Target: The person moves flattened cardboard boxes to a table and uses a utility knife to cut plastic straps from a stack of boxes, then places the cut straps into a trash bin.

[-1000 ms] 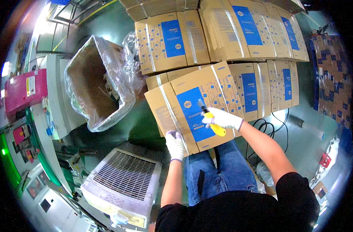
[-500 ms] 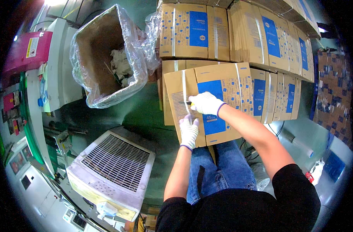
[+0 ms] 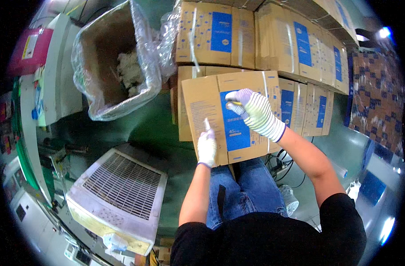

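Observation:
A tilted bundle of flat brown cartons (image 3: 213, 84) with a blue printed panel lies in front of me, against the stacked bundles behind it. My left hand (image 3: 207, 148), in a striped white glove, is closed on a short white end of strap (image 3: 206, 123) over the bundle's left panel. Above the blue panel, my right hand (image 3: 258, 113), gloved the same way, is closed around a small cutter (image 3: 233, 103). Only a bit of its yellow body shows; its blade is not visible. A second white strap (image 3: 266, 86) still runs down the bundle's right part.
More strapped carton bundles (image 3: 278, 40) are stacked behind and to the right. At the far left stands a plastic-lined bin (image 3: 89, 62) with white scraps (image 3: 130, 71) inside. A white grilled unit (image 3: 122, 186) is near my left side. Black cables (image 3: 282, 166) lie right of my legs.
The left strap no longer runs across the bundle; its end is now in my left hand. My right hand has moved right and up, away from the strap, with the cutter.

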### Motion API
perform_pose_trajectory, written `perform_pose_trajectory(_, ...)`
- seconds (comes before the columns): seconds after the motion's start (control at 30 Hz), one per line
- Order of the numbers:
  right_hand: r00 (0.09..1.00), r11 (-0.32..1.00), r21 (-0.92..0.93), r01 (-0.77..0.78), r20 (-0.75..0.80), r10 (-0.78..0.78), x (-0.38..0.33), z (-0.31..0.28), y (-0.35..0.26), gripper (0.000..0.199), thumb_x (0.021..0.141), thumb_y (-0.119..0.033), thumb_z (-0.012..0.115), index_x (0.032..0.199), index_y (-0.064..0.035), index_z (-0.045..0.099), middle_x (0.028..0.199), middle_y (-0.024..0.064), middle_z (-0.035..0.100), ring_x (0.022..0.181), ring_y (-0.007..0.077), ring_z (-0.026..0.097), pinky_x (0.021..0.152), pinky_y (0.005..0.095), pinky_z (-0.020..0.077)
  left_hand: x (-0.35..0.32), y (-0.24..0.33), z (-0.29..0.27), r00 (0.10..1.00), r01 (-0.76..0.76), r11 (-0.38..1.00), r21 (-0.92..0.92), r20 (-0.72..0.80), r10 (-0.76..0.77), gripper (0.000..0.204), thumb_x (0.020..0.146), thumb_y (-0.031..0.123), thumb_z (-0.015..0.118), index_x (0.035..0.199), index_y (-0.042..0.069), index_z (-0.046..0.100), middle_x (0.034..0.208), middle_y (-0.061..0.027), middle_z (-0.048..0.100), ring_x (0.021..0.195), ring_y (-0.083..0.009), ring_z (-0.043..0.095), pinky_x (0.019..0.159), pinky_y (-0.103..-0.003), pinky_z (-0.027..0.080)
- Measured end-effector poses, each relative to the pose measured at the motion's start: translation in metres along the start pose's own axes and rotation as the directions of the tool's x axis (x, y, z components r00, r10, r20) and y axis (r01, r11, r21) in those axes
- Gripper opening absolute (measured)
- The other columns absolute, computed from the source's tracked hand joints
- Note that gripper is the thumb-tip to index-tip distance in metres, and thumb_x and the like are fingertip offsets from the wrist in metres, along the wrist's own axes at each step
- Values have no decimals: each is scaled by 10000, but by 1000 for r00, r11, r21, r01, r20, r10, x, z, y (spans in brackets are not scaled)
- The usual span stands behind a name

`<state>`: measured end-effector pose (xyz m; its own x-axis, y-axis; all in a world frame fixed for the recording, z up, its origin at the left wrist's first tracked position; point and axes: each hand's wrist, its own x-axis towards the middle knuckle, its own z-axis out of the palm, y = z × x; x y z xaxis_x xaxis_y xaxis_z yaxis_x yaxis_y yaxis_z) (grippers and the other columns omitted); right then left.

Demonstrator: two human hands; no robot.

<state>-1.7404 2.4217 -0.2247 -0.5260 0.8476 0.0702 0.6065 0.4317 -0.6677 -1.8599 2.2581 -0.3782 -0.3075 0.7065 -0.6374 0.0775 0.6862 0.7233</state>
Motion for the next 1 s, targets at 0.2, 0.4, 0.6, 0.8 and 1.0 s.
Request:
perform_pose_trajectory(0.2, 566, 742, -316, -592, 492, 661, -115, -64, 131, 326, 823, -320, 515, 1024, -64, 528, 750, 147, 584, 683, 287, 564, 622, 361, 437, -114, -76, -139, 904, 230, 893, 388, 254, -343, 396, 836, 391, 431, 732, 43, 588, 577, -95, 493, 537, -205, 449, 542, -368, 365)
perform_pose_trajectory(0.4, 309, 701, -476, -531, 661, 684, -133, -86, 186, 332, 815, -333, 502, 892, -16, 564, 688, 136, 577, 592, 233, 539, 571, 333, 436, -317, -162, -313, 696, 405, 59, 912, -266, -667, 402, 821, 357, 448, 740, 6, 627, 755, -238, 590, 779, -363, 589, 669, -446, 462)
perform_pose_trajectory(0.6, 163, 677, -299, -673, 833, 529, -129, -97, 219, 331, 827, -340, 515, 782, -12, 525, 573, 54, 481, 438, 157, 450, 395, 312, 379, -204, -71, -139, 963, 260, 814, 520, -205, -176, 283, 889, 231, 405, 825, -25, 508, 666, -52, 451, 626, -129, 386, 586, -282, 379)
perform_pose_trajectory(0.8, 138, 845, -312, -434, 904, 404, -126, -91, 211, 360, 829, -342, 513, 831, 15, 558, 571, 90, 522, 473, 204, 512, 421, 335, 417, -109, 34, 99, 994, 36, 997, -74, 101, -28, 223, 883, 207, 465, 941, -5, 504, 766, -7, 514, 694, -76, 451, 648, -214, 402)
perform_pose_trajectory(1.0, 192, 901, -271, -338, 918, 348, -135, -84, 230, 421, 818, -372, 522, 856, 44, 577, 728, 166, 584, 614, 268, 588, 514, 360, 473, -73, 24, 195, 987, 85, 914, -396, -90, -130, 196, 888, 207, 456, 826, 39, 535, 725, 6, 546, 656, -63, 489, 606, -205, 423)
